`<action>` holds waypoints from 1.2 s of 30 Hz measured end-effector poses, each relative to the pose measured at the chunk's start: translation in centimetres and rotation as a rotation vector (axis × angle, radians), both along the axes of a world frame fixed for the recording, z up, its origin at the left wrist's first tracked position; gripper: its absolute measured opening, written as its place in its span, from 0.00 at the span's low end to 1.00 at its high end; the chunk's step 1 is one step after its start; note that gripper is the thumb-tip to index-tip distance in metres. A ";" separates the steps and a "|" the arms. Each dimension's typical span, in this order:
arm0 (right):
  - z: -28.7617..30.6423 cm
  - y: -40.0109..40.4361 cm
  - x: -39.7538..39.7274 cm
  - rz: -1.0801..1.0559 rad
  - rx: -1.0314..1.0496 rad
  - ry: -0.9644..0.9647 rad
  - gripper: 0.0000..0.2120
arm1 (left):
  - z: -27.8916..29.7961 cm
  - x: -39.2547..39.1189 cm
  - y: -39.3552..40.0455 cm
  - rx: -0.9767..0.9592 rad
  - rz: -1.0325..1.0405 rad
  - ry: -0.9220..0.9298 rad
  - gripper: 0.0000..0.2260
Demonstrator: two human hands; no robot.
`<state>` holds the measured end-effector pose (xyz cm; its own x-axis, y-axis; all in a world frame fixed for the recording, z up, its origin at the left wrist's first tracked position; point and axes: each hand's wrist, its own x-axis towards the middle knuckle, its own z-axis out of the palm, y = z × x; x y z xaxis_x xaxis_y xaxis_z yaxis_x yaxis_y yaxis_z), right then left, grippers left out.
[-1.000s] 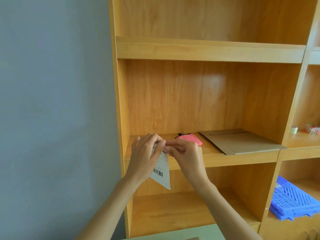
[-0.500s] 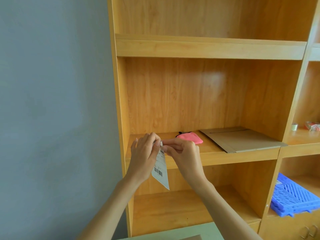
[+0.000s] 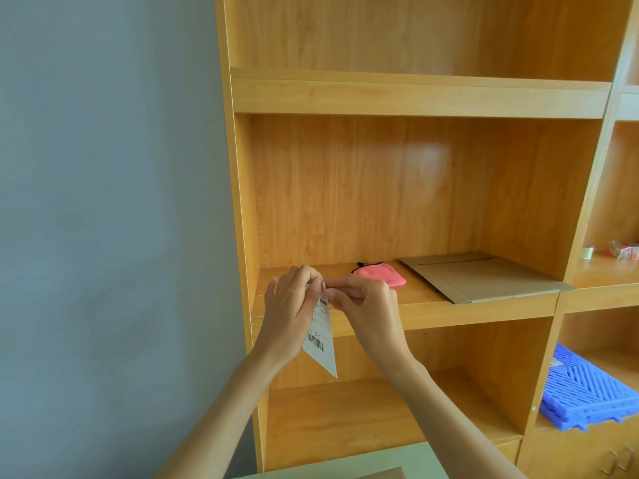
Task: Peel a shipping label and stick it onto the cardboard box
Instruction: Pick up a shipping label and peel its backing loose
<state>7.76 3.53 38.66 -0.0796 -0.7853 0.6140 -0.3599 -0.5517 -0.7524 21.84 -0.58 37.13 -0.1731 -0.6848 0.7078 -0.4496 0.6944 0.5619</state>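
A white shipping label with a barcode hangs down between my hands in front of the wooden shelf unit. My left hand pinches its top edge from the left. My right hand has its fingertips closed on the same top corner from the right, touching the left hand's fingers. A flattened cardboard box lies on the middle shelf, to the right of both hands and apart from them.
A pink cloth item lies on the middle shelf just behind my right hand. Blue plastic grids sit in the lower right compartment. A small tape roll and a wrapped packet rest on the right shelf. A grey wall fills the left.
The label has turned more edge-on and hangs narrower and straighter. Both hands stay pinched together at its top corner, shifting only slightly.
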 end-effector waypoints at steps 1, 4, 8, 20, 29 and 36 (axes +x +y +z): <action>0.0 0.0 0.0 -0.002 -0.001 0.002 0.07 | 0.1 0.0 0.1 0.005 -0.009 0.009 0.11; 0.0 0.1 -0.1 0.000 0.003 -0.002 0.07 | 0.2 -0.2 0.3 0.007 -0.020 0.017 0.12; 0.0 0.2 -0.3 -0.001 0.001 -0.001 0.06 | 0.2 -0.2 0.3 0.012 -0.032 0.017 0.12; 0.1 0.4 -0.5 -0.011 0.002 -0.003 0.06 | 0.3 -0.5 0.6 0.021 -0.027 0.001 0.11; 0.1 0.1 -0.7 -0.021 0.004 0.010 0.06 | 0.4 -0.6 0.4 0.020 -0.025 -0.025 0.10; 0.0 -0.2 -0.7 -0.023 0.011 0.028 0.07 | 0.5 -0.4 0.6 0.022 -0.028 -0.035 0.12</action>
<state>7.05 3.32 38.65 -0.0804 -0.7901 0.6077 -0.3933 -0.5351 -0.7477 21.42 0.04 37.66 -0.2169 -0.6945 0.6860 -0.4500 0.6947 0.5611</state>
